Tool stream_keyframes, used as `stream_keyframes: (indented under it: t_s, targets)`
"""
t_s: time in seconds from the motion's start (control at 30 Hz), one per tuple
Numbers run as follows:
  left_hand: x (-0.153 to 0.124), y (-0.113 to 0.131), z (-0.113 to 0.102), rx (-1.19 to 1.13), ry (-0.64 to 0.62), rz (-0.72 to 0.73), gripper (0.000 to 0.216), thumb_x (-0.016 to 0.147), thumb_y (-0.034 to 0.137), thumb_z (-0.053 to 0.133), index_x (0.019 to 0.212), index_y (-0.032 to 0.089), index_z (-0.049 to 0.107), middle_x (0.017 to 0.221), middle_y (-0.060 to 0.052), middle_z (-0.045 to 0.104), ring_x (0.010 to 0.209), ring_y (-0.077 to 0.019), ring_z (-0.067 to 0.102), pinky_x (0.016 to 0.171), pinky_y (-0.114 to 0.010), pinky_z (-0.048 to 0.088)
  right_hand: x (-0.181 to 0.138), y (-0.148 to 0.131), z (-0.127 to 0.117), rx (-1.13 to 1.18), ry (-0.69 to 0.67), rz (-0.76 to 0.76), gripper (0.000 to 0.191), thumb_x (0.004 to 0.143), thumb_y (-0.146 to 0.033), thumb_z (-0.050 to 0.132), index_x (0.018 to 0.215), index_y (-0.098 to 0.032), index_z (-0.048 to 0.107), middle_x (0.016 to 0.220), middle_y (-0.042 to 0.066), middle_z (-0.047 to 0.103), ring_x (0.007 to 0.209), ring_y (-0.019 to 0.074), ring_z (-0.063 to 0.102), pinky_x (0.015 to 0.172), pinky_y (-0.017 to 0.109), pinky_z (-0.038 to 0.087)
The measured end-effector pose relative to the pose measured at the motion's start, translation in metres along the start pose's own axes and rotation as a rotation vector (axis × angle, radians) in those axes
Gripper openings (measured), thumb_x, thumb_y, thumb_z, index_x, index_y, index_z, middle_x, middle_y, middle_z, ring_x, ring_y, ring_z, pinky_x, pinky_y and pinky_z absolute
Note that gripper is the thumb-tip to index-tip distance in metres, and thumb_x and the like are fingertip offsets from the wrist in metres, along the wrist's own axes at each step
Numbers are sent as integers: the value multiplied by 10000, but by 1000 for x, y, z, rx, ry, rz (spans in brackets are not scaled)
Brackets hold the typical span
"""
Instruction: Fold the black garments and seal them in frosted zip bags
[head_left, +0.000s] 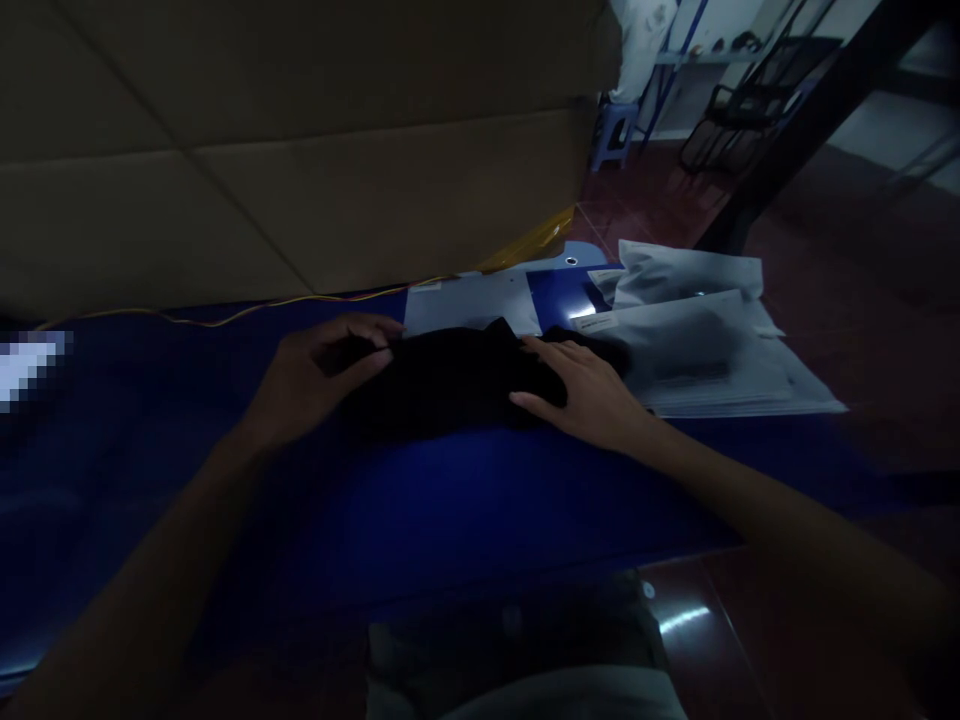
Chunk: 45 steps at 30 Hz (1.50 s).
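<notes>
A folded piece of black cloth lies across the blue table in front of me, too dark to show what garment it is. My left hand is at its left end, thumb and fingers closed together on the edge of the fabric. Over the right part of the cloth rests my right hand, palm down, its thumb apart from the fingers. Behind the cloth is a flat pale plastic bag with a small label. To the right, beside my right hand, is a stack of pale plastic bags with dark contents showing through.
A large cardboard box stands along the far edge of the blue table. A yellow cord runs along its base. A bright, pixelated patch is at far left. Beyond are a blue stool, a black chair and a dark slanted post.
</notes>
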<state>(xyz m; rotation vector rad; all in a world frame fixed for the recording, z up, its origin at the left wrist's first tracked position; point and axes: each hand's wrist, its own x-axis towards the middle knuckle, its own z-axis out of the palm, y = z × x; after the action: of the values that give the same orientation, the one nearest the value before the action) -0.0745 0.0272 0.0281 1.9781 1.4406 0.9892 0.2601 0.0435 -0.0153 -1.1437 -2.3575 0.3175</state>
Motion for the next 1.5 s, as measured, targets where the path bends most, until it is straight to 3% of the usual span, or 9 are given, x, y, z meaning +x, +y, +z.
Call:
stream_keyframes:
  t_s: [0.2,0.33,0.5,0.63,0.83,0.97,1.17,1.27,1.5]
  targets:
    - [-7,12,-7,-300,-546,126,269,844,559,812,766,303,782,1240,-73,755,1225,-328,690,1113,-545,518,4,5,-3,144,-61,52,799,835,-362,786,1557,-231,469,1196,85,746,1108,319,652,965,565,533]
    - [-5,23,-4,-307,-878,140,260,819,615,808,730,372,832,1225,-81,768,1340,-364,618,1210,-606,396,5,7,-11,284,-40,1,452,863,-262,730,1313,-260,686,971,35,720,964,253,654,912,485,532]
    - [-3,30,-7,-283,-1056,197,186,825,617,800,920,464,847,1276,-31,760,1414,-363,559,1278,-585,281,5,5,-22,346,-52,-264,157,788,-148,659,866,-254,746,1286,75,646,1223,286,601,1034,522,475]
    - [-7,23,-7,-433,-965,97,717,956,754,530,1581,412,452,1112,-60,813,1332,-344,640,1243,-598,351,4,1,-33,409,-200,-489,182,756,-128,667,871,-261,710,1186,27,737,1234,259,638,1119,519,413]
    - [-8,11,18,-31,-444,-27,485,1034,564,552,1482,380,576,1539,-13,593,1449,-293,528,1211,-493,427,0,-7,-42,455,-444,-595,62,830,-246,767,810,-266,712,1108,-17,773,1184,228,681,1247,580,226]
    - [-11,10,30,168,-539,69,588,989,622,594,1531,408,513,1601,-19,513,1481,-317,473,1223,-538,404,-3,-13,-36,470,-460,-619,103,872,-308,790,812,-249,731,1026,-21,775,970,169,715,1087,463,440]
    - [-28,18,43,440,-684,179,988,795,825,691,1629,473,296,1781,-64,62,1599,-522,27,1206,-807,131,-2,-5,-22,-33,67,-279,391,971,-366,676,1304,-162,697,1268,146,723,1154,306,657,980,494,518]
    - [-31,18,47,494,-720,197,1120,748,861,700,1655,464,174,1778,-65,-65,1586,-542,-57,1189,-832,32,1,6,-21,-121,-35,-139,557,914,-365,736,1417,-155,619,1213,135,744,1158,342,658,1021,558,499]
    - [-30,17,42,540,-747,144,1182,717,891,692,1652,485,93,1764,-38,-140,1583,-535,-84,1186,-830,23,7,7,-50,465,-366,-292,72,935,-281,728,967,-224,758,1061,43,708,963,182,694,896,351,549]
